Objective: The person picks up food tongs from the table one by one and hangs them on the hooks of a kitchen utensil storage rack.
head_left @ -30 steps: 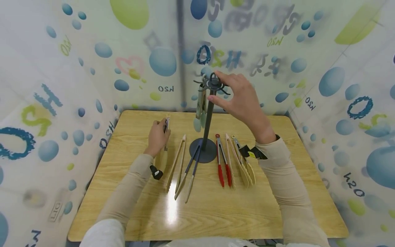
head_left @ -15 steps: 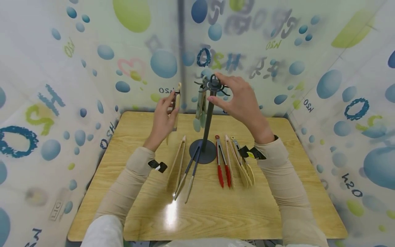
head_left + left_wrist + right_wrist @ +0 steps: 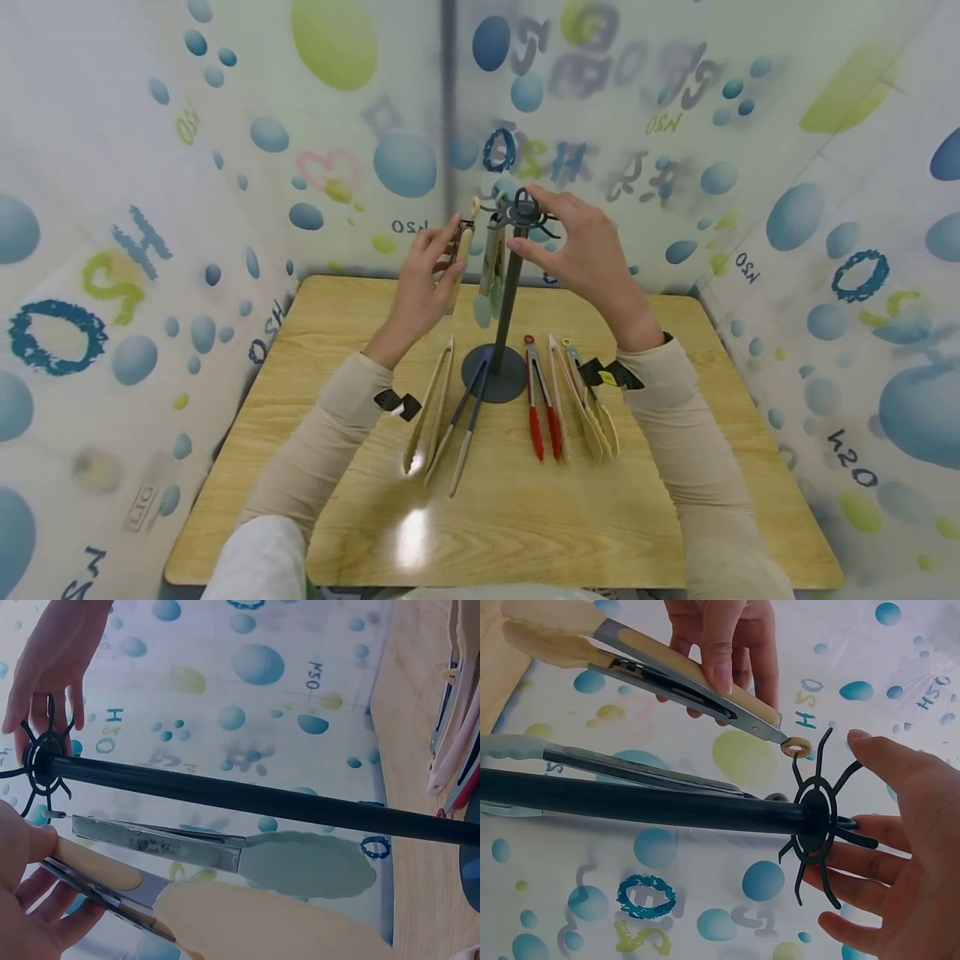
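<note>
My left hand [image 3: 422,287] holds a pair of cream-tipped tongs [image 3: 679,671] by their handles, heads hanging down. In the right wrist view, the tongs' cream ring [image 3: 796,747] is at the tip of one hook of a black rack stand [image 3: 508,296]; I cannot tell whether the hook passes through it. A pair of pale green tongs [image 3: 304,864] hangs from the stand beside the cream ones. My right hand [image 3: 588,250] grips the stand's hooked top [image 3: 815,817], thumb and fingers curled about the hooks.
On the wooden table [image 3: 645,517], beige tongs [image 3: 431,408] and dark blue tongs [image 3: 468,417] lie left of and before the round base [image 3: 510,383]. Red-tipped tongs [image 3: 542,408], pinkish tongs [image 3: 573,400] and yellowish tongs [image 3: 600,408] lie to its right. Patterned walls [image 3: 337,225] enclose the table.
My left hand has lifted the cream-tipped tongs off the table's left side and brought them up and right to the hooks. The right hand has stayed at the stand's top.
</note>
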### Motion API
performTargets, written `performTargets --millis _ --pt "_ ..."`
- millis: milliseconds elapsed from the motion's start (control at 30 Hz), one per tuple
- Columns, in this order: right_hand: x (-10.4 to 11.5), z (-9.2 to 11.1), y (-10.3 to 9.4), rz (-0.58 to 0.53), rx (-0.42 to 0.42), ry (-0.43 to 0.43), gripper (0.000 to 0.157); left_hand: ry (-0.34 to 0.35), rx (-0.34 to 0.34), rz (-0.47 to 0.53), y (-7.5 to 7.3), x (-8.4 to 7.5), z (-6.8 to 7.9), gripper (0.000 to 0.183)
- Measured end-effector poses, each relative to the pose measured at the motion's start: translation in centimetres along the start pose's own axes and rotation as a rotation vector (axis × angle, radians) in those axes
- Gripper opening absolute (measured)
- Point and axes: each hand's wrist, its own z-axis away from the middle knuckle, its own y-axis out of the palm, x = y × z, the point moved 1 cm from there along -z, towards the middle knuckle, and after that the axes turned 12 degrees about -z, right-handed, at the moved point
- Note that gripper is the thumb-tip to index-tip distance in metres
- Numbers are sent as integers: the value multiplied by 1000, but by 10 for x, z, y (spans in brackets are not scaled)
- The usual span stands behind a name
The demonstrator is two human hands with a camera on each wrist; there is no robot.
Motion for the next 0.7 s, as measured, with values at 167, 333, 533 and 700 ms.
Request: performTargets --millis 167,333,533,700 --pt "-1 0 1 5 -6 -10 71 6 24 7 6 0 -2 59" --pt "-3 0 2 18 -1 6 71 -5 45 33 12 2 -3 58" --pt "-4 0 3 28 -10 23 71 -15 49 74 17 4 -4 58" --pt "-3 -1 3 20 -10 16 71 -33 50 86 20 4 -5 60"
